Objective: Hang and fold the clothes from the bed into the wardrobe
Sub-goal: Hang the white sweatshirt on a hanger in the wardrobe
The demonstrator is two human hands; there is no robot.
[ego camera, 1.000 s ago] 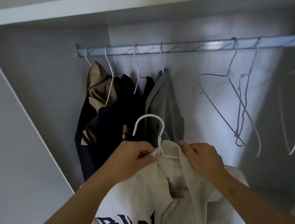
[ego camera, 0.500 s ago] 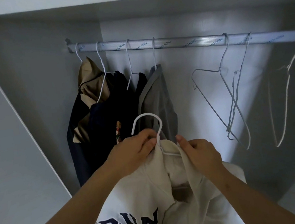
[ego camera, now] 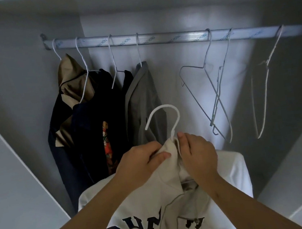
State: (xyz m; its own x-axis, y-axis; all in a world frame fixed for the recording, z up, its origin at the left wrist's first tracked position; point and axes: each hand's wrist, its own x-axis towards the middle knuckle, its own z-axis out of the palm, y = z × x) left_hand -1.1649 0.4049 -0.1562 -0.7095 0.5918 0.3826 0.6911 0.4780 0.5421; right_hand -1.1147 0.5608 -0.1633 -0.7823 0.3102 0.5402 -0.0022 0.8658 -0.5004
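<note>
Left hand (ego camera: pixel 142 163), right hand (ego camera: pixel 198 154) on cream sweatshirt (ego camera: pixel 156 204)

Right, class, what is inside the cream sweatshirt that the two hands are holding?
A white hanger: its hook rises from the collar of the cream sweatshirt, between the left hand and the right hand. The hanger's arms are mostly covered by fabric.

Grey wardrobe walls (ego camera: pixel 19 72) enclose a metal rail (ego camera: pixel 175 39), with pale light on the back panel (ego camera: pixel 169 65).

Matt cream cloth sweatshirt (ego camera: pixel 147 205) on smooth white-coated hanger (ego camera: pixel 167 116); glossy metal rail (ego camera: pixel 175 39).
</note>
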